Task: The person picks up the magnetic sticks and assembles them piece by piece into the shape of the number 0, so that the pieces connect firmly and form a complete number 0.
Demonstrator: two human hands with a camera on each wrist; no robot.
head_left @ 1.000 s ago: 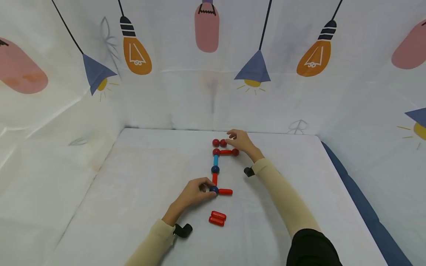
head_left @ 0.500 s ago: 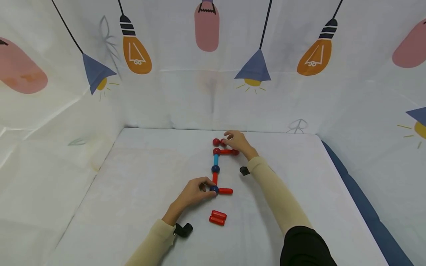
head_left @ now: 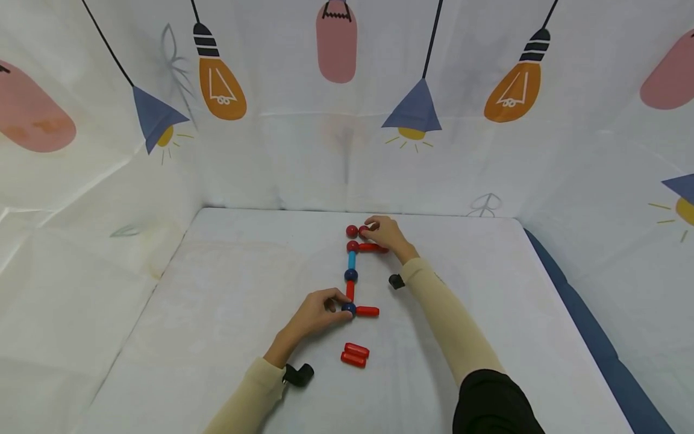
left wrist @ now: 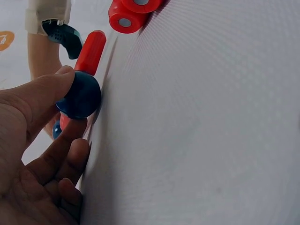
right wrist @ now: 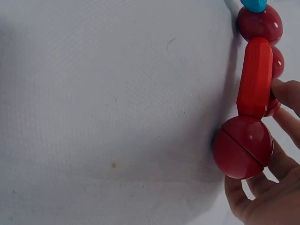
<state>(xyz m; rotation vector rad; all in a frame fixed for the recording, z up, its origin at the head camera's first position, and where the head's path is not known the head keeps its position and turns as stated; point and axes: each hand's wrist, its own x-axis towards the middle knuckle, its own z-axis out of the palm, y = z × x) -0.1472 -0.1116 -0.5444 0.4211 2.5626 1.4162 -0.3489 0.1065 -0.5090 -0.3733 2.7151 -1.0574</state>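
My left hand (head_left: 317,310) pinches a dark blue ball (left wrist: 82,96) between thumb and finger at the near corner of a ball-and-rod magnetic chain. From that ball a red rod (head_left: 367,311) points right, and another red rod (head_left: 350,291) runs away to a second blue ball (head_left: 350,275). A light blue rod (head_left: 352,260) continues to a red ball (head_left: 352,246), where a red rod (right wrist: 255,77) leads right to an end red ball (right wrist: 243,147). Beyond it, my right hand (head_left: 387,234) pinches a loose red ball (head_left: 364,231), partly hidden by the fingers.
Another red ball (head_left: 352,231) sits just left of the pinched one. Two loose red rods (head_left: 355,355) lie side by side nearer me on the white table (head_left: 260,259). A printed white curtain (head_left: 303,163) stands behind the far edge.
My right hand has shifted slightly left and toward me, and its fingers have come onto the red ball. The left hand stays on the blue ball.
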